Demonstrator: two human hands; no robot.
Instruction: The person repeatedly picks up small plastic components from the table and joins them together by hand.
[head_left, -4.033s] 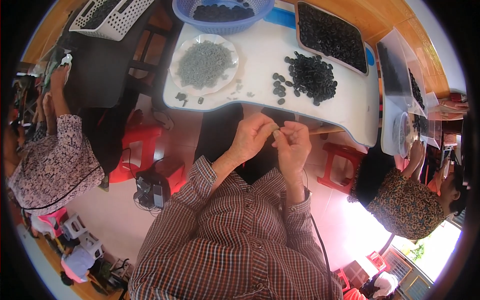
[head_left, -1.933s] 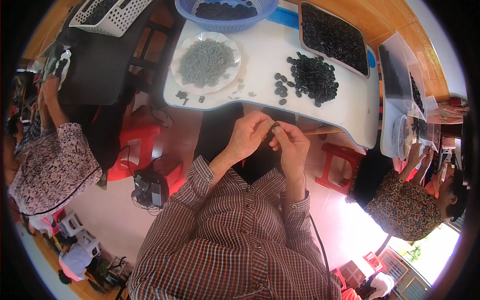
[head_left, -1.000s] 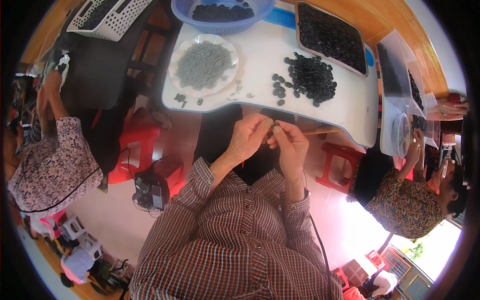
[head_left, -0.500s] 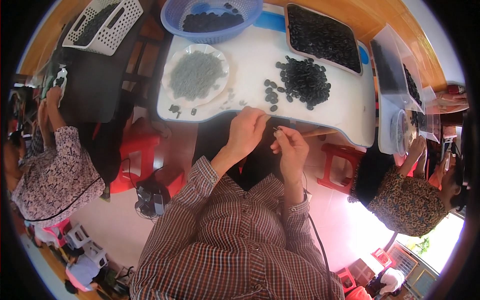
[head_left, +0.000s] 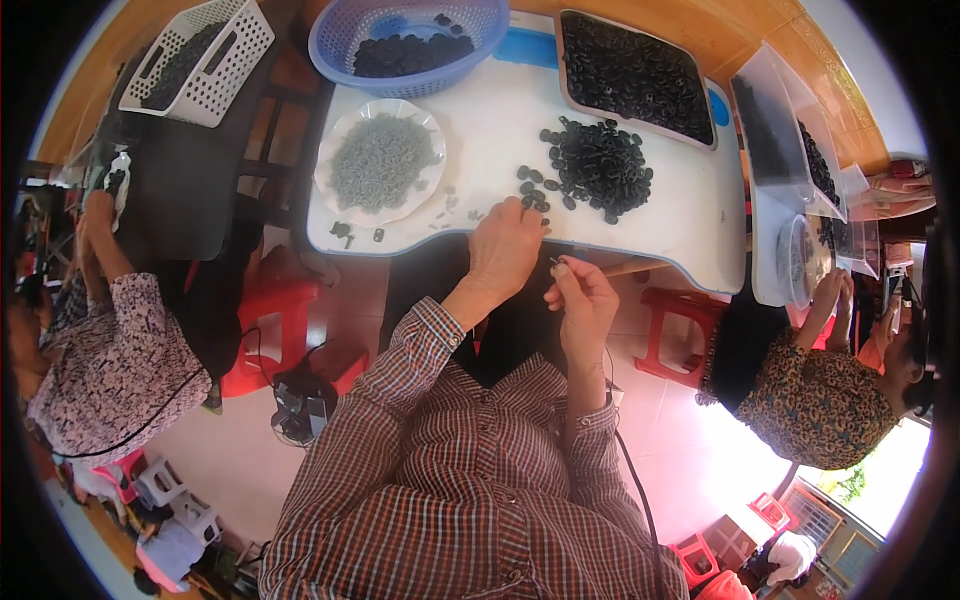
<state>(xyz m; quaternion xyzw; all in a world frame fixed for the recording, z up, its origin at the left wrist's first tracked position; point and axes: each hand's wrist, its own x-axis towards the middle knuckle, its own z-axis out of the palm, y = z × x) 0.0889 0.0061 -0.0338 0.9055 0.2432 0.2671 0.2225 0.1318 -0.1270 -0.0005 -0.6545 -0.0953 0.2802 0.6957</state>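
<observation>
My left hand (head_left: 505, 247) is at the front edge of the white table (head_left: 480, 130), its fingers bent together on a small black oval piece (head_left: 544, 222). Several more loose black oval pieces (head_left: 532, 176) lie just beyond its fingertips, next to a larger heap of black pieces (head_left: 600, 165). Lower and to the right, just off the table edge, my right hand (head_left: 583, 300) pinches a small thin dark item (head_left: 556, 261) between thumb and forefinger. Most of that item is hidden by the fingers.
A scalloped white plate (head_left: 325, 185) holds small translucent pieces. Behind stand a blue basket (head_left: 410, 85) and a tray of black pieces (head_left: 690, 140). Co-workers sit at left (head_left: 120, 360) and right (head_left: 815, 410). Red stools (head_left: 680, 300) flank me.
My left hand has moved away from me and slightly right, onto the loose black pieces at the table edge. My right hand stays nearly where it was. The view has shifted slightly.
</observation>
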